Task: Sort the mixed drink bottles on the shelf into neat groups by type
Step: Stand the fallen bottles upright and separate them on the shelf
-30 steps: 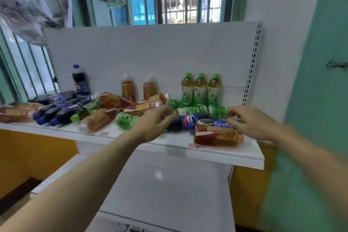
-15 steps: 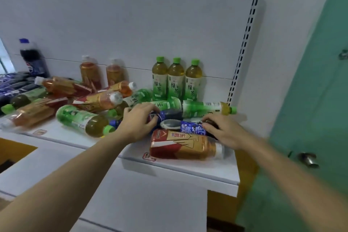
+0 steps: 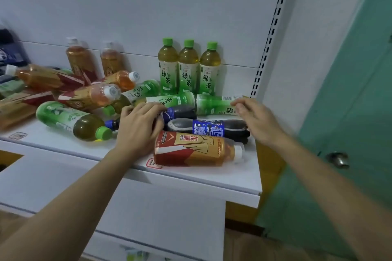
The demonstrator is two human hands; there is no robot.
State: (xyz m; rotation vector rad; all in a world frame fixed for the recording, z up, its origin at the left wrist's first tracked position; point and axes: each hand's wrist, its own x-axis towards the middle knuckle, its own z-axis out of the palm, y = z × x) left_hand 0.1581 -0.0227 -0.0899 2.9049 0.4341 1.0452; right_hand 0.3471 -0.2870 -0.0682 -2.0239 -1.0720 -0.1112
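Note:
Mixed bottles lie on the white shelf. My left hand curls over a lying cola bottle whose blue cap points left. My right hand grips the cap end of a lying green tea bottle just behind it. A second cola bottle and an amber tea bottle lie in front, between my hands. Three green tea bottles stand upright together at the back panel. Two amber tea bottles stand further left.
A heap of amber and green tea bottles lies across the left of the shelf, one green tea bottle near the front edge. A lower white shelf juts out below. A green door with a knob is at the right.
The view has moved closer and to the right. My right hand shifted from the front cola bottle up to the cap end of the lying green tea bottle. My left hand stays on the cola bottle.

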